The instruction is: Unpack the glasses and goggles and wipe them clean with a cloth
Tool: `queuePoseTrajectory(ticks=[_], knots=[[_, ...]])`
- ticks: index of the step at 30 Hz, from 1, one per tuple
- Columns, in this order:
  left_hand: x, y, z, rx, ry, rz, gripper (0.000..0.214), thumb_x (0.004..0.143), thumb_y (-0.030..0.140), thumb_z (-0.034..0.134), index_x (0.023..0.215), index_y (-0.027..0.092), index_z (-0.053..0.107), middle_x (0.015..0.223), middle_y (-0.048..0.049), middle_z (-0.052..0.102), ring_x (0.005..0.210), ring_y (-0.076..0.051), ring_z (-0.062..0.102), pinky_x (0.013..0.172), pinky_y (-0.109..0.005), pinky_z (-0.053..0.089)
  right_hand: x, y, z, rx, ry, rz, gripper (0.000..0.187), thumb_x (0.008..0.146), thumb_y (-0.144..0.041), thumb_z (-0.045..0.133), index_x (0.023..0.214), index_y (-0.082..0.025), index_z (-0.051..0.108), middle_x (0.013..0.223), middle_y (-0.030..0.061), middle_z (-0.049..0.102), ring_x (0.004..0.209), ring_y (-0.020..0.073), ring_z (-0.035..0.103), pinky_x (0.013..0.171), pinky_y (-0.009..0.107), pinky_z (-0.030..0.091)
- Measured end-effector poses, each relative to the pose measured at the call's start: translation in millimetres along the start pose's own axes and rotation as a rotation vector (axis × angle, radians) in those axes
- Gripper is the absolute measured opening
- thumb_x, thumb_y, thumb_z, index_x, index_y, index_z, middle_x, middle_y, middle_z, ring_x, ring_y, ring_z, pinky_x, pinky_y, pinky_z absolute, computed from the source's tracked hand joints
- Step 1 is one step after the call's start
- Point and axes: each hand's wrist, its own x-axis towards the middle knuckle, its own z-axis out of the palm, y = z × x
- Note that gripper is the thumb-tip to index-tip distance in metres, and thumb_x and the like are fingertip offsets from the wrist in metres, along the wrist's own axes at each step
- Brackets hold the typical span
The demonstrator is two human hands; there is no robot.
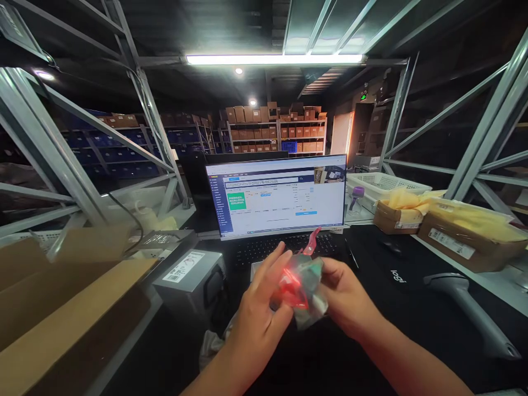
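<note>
In the middle of the head view, in front of the screen, my hands hold a small clear plastic bag (313, 289) between them. Something red shows in it, with a patch of green; motion blur hides its kind. My left hand (264, 302) has its fingers and thumb around the red side. At the other edge my right hand (344, 291) pinches the plastic, its fingertips partly hidden. A pink curved piece (312, 241) sticks up just behind the bag; whether it is held or lies on the keyboard (256, 250), I cannot tell.
A monitor (280, 203) stands behind the keyboard. Left are a grey labelled box (190, 272) and an open cardboard box (82, 308). Right lie a barcode scanner (470, 308) and a mouse (391, 248), with cartons of yellow envelopes (474, 220) and a white basket (388, 184) beyond.
</note>
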Motion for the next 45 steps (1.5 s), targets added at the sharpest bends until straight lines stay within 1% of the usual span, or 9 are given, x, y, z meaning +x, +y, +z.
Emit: queuePoseTrajectory(ticks=[3, 10, 17, 23, 25, 28, 32, 37, 45], knots=[[0, 2, -0.4, 0.011, 0.005, -0.006, 0.069, 0.096, 0.016, 0.05, 0.152, 0.05, 0.03, 0.165, 0.0035, 0.029, 0.14, -0.028, 0.046, 0.106, -0.045, 0.05, -2, 0, 1, -0.066, -0.009, 0.003, 0.032, 0.064, -0.037, 0.094, 0.075, -0.015, 0.074, 0.062, 0.0001, 0.064, 0.048, 0.0085, 0.051, 0.047, 0.02, 0.043], [1, 3, 3.1, 0.014, -0.032, 0.013, 0.073, 0.093, 0.01, 0.051, 0.151, 0.051, 0.032, 0.166, 0.0049, 0.027, 0.143, -0.026, 0.044, 0.11, -0.043, 0.049, -1, -10, -8, 0.103, 0.158, 0.039, 0.027, 0.071, -0.037, 0.09, 0.088, -0.02, 0.077, 0.069, 0.001, 0.07, 0.051, 0.0068, 0.055, 0.048, 0.015, 0.044], [-1, 5, -1.0, 0.031, 0.039, 0.06, 0.074, 0.093, 0.011, 0.051, 0.153, 0.049, 0.03, 0.164, 0.0039, 0.032, 0.14, -0.026, 0.048, 0.109, -0.042, 0.05, -12, -10, 3, -0.514, -0.052, -0.232, 0.002, 0.082, -0.023, 0.078, 0.081, -0.021, 0.079, 0.082, 0.0045, 0.074, 0.069, 0.0151, 0.064, 0.062, 0.024, 0.052], [4, 4, -3.1, 0.083, 0.033, 0.119, 0.074, 0.088, 0.006, 0.052, 0.15, 0.043, 0.038, 0.162, 0.0015, 0.037, 0.146, -0.024, 0.041, 0.111, -0.038, 0.049, -14, -35, -23, -0.941, -0.178, -0.224, 0.019, 0.086, -0.01, 0.065, 0.089, -0.023, 0.078, 0.086, 0.0011, 0.075, 0.077, 0.0163, 0.069, 0.073, 0.026, 0.053], [8, 4, -5.4, 0.103, 0.061, 0.13, 0.07, 0.087, 0.006, 0.053, 0.147, 0.039, 0.044, 0.157, -0.0006, 0.045, 0.141, -0.022, 0.047, 0.112, -0.038, 0.049, -15, -48, -43, -1.121, -0.058, -0.284, 0.019, 0.088, -0.013, 0.063, 0.095, -0.025, 0.077, 0.092, 0.0019, 0.075, 0.084, 0.0184, 0.07, 0.076, 0.029, 0.053], [13, 7, -9.2, 0.135, 0.116, 0.132, 0.062, 0.081, 0.004, 0.054, 0.137, 0.031, 0.058, 0.147, -0.0028, 0.057, 0.135, -0.021, 0.055, 0.113, -0.038, 0.047, -16, -64, -68, -1.355, 0.345, -0.614, 0.014, 0.089, -0.023, 0.066, 0.097, -0.025, 0.077, 0.112, 0.0066, 0.071, 0.101, 0.0249, 0.066, 0.084, 0.038, 0.051], [15, 11, -11.2, 0.156, 0.14, 0.123, 0.056, 0.077, 0.003, 0.056, 0.126, 0.027, 0.067, 0.139, -0.0031, 0.064, 0.128, -0.021, 0.06, 0.108, -0.036, 0.052, -17, -69, -70, -1.512, 0.673, -0.924, 0.013, 0.089, -0.027, 0.071, 0.098, -0.024, 0.08, 0.11, 0.0089, 0.065, 0.096, 0.0253, 0.062, 0.082, 0.041, 0.048], [14, 13, -13.9, 0.148, 0.12, 0.128, 0.054, 0.077, 0.003, 0.058, 0.125, 0.026, 0.068, 0.131, -0.0021, 0.069, 0.123, -0.02, 0.063, 0.108, -0.034, 0.051, -15, -59, -51, -1.434, 0.54, -0.983, 0.016, 0.089, -0.015, 0.069, 0.101, -0.023, 0.077, 0.092, 0.0034, 0.07, 0.085, 0.0188, 0.067, 0.074, 0.033, 0.052], [13, 15, -15.0, 0.163, 0.072, 0.141, 0.058, 0.077, 0.002, 0.055, 0.13, 0.025, 0.065, 0.134, -0.0006, 0.068, 0.125, -0.018, 0.062, 0.111, -0.031, 0.048, -16, -23, -20, -1.498, 0.238, -1.119, 0.038, 0.083, 0.006, 0.063, 0.112, -0.017, 0.072, 0.115, 0.0095, 0.074, 0.108, 0.0225, 0.069, 0.101, 0.039, 0.055]])
